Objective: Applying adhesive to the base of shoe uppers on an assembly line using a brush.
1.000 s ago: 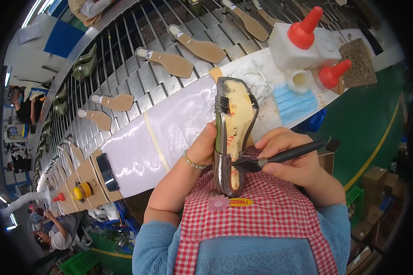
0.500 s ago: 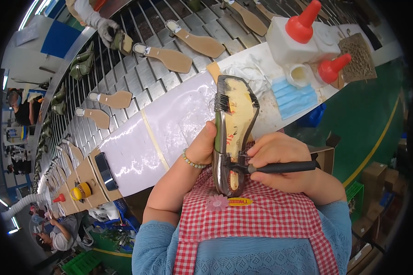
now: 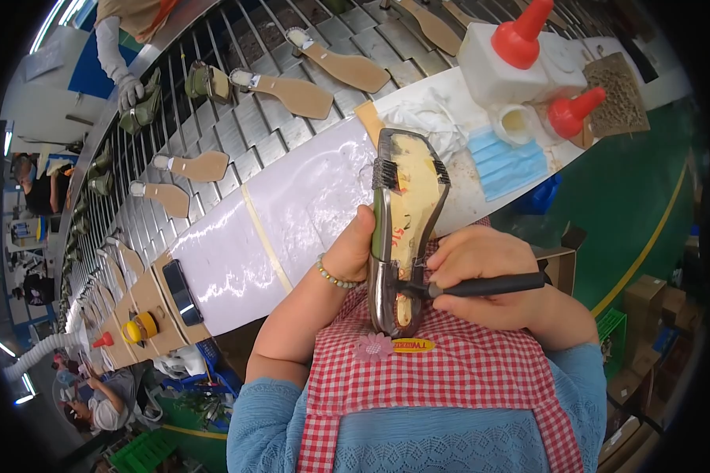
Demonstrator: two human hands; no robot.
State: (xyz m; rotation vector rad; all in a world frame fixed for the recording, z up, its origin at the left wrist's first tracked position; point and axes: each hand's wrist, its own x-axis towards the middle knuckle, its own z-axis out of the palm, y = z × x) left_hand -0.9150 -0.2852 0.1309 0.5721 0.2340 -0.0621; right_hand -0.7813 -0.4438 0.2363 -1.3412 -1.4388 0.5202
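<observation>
A shoe upper on a last (image 3: 410, 189) is held sole up in front of my apron, its toe end pointing away. Its cream underside is bare, with dark roughened edges near the toe and a dark shiny heel part close to me. My left hand (image 3: 350, 251) is closed round its left side, thumb up along the green edge. In my right hand (image 3: 485, 272) is a black-handled tool (image 3: 501, 284), gripped across the shoe. Its dark metal head rests at the heel part; the exact kind is unclear.
Beyond the pale worktop (image 3: 237, 244), a slatted metal conveyor carries tan insoles (image 3: 292, 96) and green uppers. White bottles with red nozzles (image 3: 521, 35), a blue mask (image 3: 506, 164) and crumpled cloth stand at right. A phone (image 3: 181, 292) lies left. A co-worker's gloved hand (image 3: 130, 92) touches an upper.
The co-worker's gloved hand has left one upper on the conveyor and moved left to another. My hands, the shoe and the tool have barely shifted.
</observation>
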